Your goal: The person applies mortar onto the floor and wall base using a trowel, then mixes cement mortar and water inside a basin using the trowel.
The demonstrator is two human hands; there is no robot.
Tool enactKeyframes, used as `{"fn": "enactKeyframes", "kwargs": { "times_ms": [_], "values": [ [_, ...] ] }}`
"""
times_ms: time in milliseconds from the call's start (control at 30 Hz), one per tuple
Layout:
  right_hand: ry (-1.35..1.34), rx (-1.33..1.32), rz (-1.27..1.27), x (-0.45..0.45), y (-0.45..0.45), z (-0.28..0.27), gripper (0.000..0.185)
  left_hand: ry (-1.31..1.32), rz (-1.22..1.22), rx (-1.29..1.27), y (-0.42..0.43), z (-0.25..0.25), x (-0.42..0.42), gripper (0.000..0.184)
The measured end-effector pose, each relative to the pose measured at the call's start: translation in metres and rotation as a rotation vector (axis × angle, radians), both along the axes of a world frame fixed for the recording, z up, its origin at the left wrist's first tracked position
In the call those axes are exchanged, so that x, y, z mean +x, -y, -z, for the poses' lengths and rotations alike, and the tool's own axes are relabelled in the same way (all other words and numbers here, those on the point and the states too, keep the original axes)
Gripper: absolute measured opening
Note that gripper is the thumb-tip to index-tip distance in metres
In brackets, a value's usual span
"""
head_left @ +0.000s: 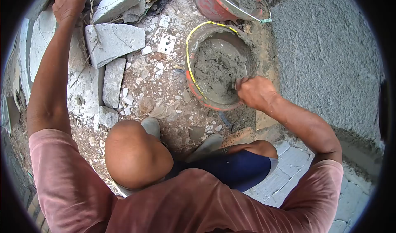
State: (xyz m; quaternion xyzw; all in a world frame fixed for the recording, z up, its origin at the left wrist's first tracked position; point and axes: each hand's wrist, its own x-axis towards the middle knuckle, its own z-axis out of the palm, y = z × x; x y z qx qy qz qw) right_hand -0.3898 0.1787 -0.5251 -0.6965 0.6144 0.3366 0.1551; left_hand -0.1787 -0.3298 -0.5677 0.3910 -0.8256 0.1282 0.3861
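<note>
My right hand [256,92] is at the right rim of a bucket [220,107] of wet grey mortar [218,66]. Its fingers are curled closed, and what they hold is hidden; a dark bit shows by the fingertips against the mortar. A yellow-wrapped bucket handle [188,47] lies along the left and top rim. At the far upper left, my left hand [69,3] lies with its fingers apart over the broken slabs, partly cut off by the frame edge. Beside it leans a pale block piece [117,4].
A second reddish bucket [210,4] with mortar stands behind the first. Rough grey plaster [326,47] covers the wall at right, above pale blocks [280,177]. Broken slabs [115,41], a playing card [167,44] and rubble [142,84] litter the ground near my boots [210,144].
</note>
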Motion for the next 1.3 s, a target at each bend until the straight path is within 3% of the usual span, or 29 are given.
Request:
{"fn": "enactKeyframes", "kwargs": {
  "times_ms": [100,200,300,400,467,567,600,633,700,800,900,967,1033,1133,1233,1300],
  "values": [
    [-0.117,-0.031,0.135,-0.020,0.032,-0.062,0.019,-0.007,-0.010,-0.018,0.013,0.004,-0.001,0.028],
    [-0.258,-0.232,0.227,-0.028,0.029,-0.055,0.024,0.027,-0.051,-0.005,0.019,0.012,0.002,0.035],
    [-0.255,-0.035,0.022,0.010,-0.011,0.035,0.021,0.161,-0.157,0.027,0.057,0.032,0.005,0.059],
    [-0.039,0.170,0.113,-0.006,0.024,-0.010,0.025,0.162,-0.155,0.011,0.060,0.040,0.011,0.059],
    [-0.125,0.092,0.144,-0.015,0.041,-0.057,0.023,0.152,-0.177,0.005,0.064,0.037,0.004,0.059],
    [-0.260,-0.201,0.202,-0.025,0.040,-0.077,0.020,0.137,-0.150,0.012,0.058,0.034,0.006,0.060],
    [-0.264,-0.321,0.170,-0.029,0.025,-0.046,0.019,0.156,-0.162,0.011,0.061,0.035,0.006,0.060],
    [-0.270,-0.238,0.149,-0.026,0.007,-0.005,0.019,0.161,-0.163,0.010,0.062,0.037,0.009,0.061],
    [-0.273,-0.170,-0.006,-0.007,-0.005,0.019,0.019,0.154,-0.162,0.000,0.065,0.038,0.006,0.062],
    [-0.123,-0.009,0.087,-0.026,0.024,-0.041,0.016,0.175,-0.174,-0.005,0.070,0.041,0.006,0.063],
    [-0.269,-0.236,0.130,-0.030,0.034,-0.089,0.016,0.190,-0.182,0.021,0.064,0.037,0.006,0.064],
    [-0.276,-0.274,0.170,-0.014,0.031,-0.067,0.015,0.181,-0.167,0.011,0.065,0.036,0.008,0.064],
    [-0.226,-0.225,0.126,0.005,0.006,-0.003,0.015,0.154,-0.135,0.018,0.059,0.034,0.006,0.064],
    [-0.032,0.019,-0.006,0.012,0.004,0.010,0.018,0.153,-0.111,0.013,0.063,0.035,0.008,0.063],
    [-0.152,0.075,0.252,-0.009,0.032,-0.062,0.018,0.144,-0.155,0.042,0.061,0.035,0.005,0.061],
    [-0.232,-0.034,0.396,-0.014,0.040,-0.079,0.018,0.145,-0.148,0.012,0.063,0.038,0.009,0.061]
  ]
}}
